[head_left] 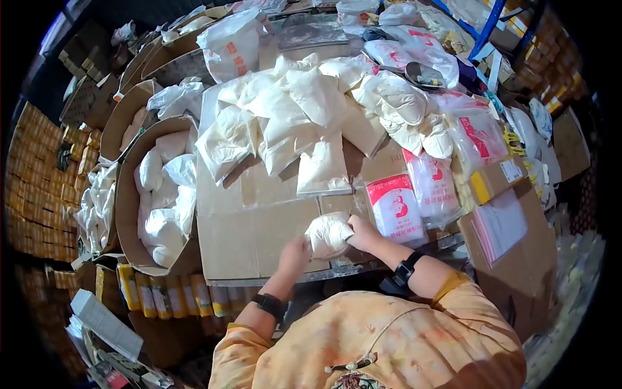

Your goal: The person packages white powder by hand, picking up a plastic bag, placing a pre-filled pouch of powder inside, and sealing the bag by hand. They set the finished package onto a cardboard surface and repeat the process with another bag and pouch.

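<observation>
Between my two hands, at the near edge of the cardboard-covered table, is a small clear plastic bag of cream-coloured powder (328, 235). My left hand (296, 255) grips its left side with curled fingers. On the opposite side, my right hand (363, 234) pinches the bag's upper right corner. Just beyond lies a flat powder bag (324, 170), and behind it rises a heap of similar filled bags (285, 107). Close to my right hand is a red-and-white printed packet of plastic bags (395, 206).
At the left stands an open cardboard box (127, 214) holding filled powder bags. A white plastic carrier bag (230, 48) is at the back. On the right are a small brown box (499, 178) and a larger carton (518, 272). Yellow-and-white packs (165, 295) line the table's lower front.
</observation>
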Demonstrator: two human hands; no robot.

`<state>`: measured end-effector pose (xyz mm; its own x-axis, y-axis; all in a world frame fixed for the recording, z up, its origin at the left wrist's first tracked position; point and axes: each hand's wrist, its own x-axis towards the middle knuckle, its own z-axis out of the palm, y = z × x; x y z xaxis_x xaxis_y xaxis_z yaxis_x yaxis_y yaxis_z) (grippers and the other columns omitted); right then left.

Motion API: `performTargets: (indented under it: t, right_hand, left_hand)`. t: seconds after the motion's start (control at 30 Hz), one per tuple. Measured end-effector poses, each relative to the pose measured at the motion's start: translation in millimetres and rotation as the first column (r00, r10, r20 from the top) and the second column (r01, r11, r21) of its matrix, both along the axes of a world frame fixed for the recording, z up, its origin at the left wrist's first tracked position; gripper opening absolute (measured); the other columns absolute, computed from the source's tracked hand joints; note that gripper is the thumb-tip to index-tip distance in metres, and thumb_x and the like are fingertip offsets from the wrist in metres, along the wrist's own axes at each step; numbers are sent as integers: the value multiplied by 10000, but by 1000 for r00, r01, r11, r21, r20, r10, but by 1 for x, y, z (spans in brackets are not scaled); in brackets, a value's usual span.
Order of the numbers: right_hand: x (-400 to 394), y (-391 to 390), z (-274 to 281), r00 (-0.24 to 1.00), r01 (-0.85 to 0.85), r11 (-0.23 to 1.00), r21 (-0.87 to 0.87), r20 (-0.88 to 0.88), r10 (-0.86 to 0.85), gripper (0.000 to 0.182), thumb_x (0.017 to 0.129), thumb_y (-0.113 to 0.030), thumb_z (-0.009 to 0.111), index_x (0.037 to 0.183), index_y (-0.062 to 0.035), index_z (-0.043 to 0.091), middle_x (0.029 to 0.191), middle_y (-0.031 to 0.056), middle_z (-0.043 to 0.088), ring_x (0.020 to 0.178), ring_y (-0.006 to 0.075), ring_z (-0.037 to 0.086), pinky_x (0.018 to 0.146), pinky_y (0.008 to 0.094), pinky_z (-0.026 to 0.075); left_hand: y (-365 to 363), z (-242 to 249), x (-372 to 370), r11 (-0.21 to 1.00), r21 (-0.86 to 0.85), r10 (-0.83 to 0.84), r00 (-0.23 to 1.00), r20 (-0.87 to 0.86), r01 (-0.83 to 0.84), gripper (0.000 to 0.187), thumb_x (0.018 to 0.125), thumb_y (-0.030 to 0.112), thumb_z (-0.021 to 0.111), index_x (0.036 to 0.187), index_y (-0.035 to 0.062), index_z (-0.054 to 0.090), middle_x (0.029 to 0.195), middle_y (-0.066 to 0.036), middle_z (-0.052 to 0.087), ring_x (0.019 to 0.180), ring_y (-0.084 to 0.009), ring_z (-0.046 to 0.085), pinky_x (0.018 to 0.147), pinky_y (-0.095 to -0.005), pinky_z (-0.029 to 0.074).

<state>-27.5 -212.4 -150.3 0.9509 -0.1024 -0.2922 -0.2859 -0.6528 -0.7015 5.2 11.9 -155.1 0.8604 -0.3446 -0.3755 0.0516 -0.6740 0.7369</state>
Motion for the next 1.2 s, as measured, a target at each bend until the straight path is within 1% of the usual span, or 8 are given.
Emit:
performTargets:
  t: [0.23, 0.33, 0.5, 0.63, 0.77, 0.87, 0.97, 1.2]
  right_hand:
    - [9, 2, 10, 997, 1, 982, -190, 78, 15, 171, 816, -170, 550, 928, -58, 485, 809, 199, 593, 784, 370, 583, 645, 426, 445]
    - [5, 7, 64, 980, 158, 983, 90, 105, -167, 151, 854, -194, 488, 910, -54, 504, 869, 235, 586, 844, 417, 552, 708, 447, 448]
    - [-5, 9, 92, 982, 179, 827, 533, -45, -183, 87, 867, -109, 499, 850, -27, 476, 659, 75, 519, 604, 147, 559, 522, 291, 454]
    - [13, 17, 64, 992, 86, 961, 263, 66, -107, 105, 835, -129, 524, 829, -29, 492, 730, 128, 573, 628, 281, 579, 571, 374, 458]
    - [-1, 11, 77, 951, -112, 992, -49, 283, 122, 192, 743, -197, 613, 879, -77, 552, 848, 144, 586, 838, 298, 573, 725, 400, 455]
    - [3, 11, 99, 596, -443, 835, -326, 589, 546, 322, 689, -234, 655, 948, -66, 564, 944, 134, 566, 939, 288, 537, 832, 421, 412]
    - [4, 16, 95, 591, -546, 664, -511, 327, 738, 408, 693, -214, 623, 1051, -34, 543, 1058, 113, 540, 1068, 258, 477, 976, 477, 287]
    - [12, 26, 73, 490, -708, 486, -513, 139, 860, 103, 697, -141, 530, 713, -83, 613, 893, 83, 588, 967, 283, 512, 862, 440, 379]
  left_hand:
    - [-12, 42, 5, 995, 102, -43, 975, 219, 21, 176, 827, 207, 504, 799, 33, 504, 694, -197, 585, 668, -369, 580, 597, -437, 454]
    - [-5, 61, 1, 983, -159, 104, 993, 55, -94, 216, 864, 231, 500, 799, 25, 501, 663, -179, 583, 604, -320, 594, 558, -403, 456]
    - [9, 93, 5, 933, -302, 191, 980, -51, -197, 168, 882, 76, 493, 744, 12, 422, 580, -58, 470, 510, -104, 526, 464, -248, 434]
    - [16, 65, 35, 1000, -6, 16, 983, 181, -15, 184, 826, 201, 521, 790, 21, 511, 708, -210, 566, 680, -402, 546, 590, -448, 438]
    - [15, 75, 26, 990, 130, -78, 977, 199, 52, 180, 814, 231, 543, 804, 52, 529, 746, -197, 570, 707, -390, 549, 601, -446, 436]
    - [14, 80, 20, 996, 78, -78, 889, 451, 48, 191, 756, 251, 618, 825, 88, 547, 845, -133, 577, 779, -328, 558, 669, -437, 432]
    - [7, 107, 6, 929, 190, -354, 606, 713, 318, 216, 655, 192, 682, 805, 106, 551, 901, -80, 552, 893, -271, 527, 812, -437, 390]
    - [2, 80, -13, 757, 519, -640, 611, 466, 398, 133, 699, 175, 543, 792, 130, 626, 872, -28, 528, 993, -212, 478, 990, -528, 262]
